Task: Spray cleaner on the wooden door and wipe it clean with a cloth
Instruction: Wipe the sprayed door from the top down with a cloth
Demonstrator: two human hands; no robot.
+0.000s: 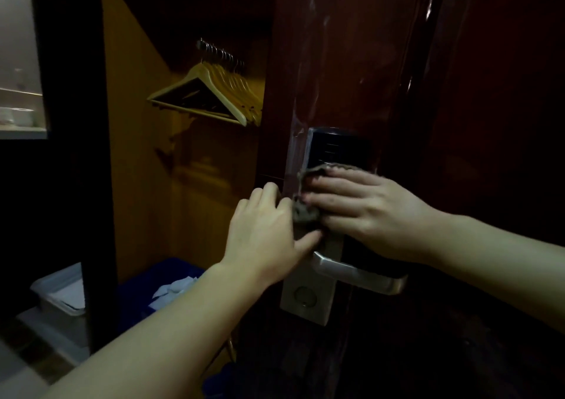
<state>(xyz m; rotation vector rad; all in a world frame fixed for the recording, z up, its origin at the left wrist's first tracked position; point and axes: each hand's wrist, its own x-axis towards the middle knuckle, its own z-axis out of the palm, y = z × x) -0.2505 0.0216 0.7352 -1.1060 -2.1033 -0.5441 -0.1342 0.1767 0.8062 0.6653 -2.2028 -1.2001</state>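
The right hand (pixel 363 207) is laid flat, fingers nearly straight, pressing a grey cloth (pixel 305 209) against the electronic lock (pixel 333 154) of the wooden door (pixel 351 62). The left hand (pixel 266 230) is curled round the door's edge just beside the cloth, thumb resting on the lock plate. The cloth is bunched, with no clear long axis. The door stands upright, its glossy dark-red face streaked; a silver lever handle (pixel 357 271) points right. Behind, wooden hangers (pixel 211 93) are hung in a dim closet, above a blue bin (pixel 159 285).
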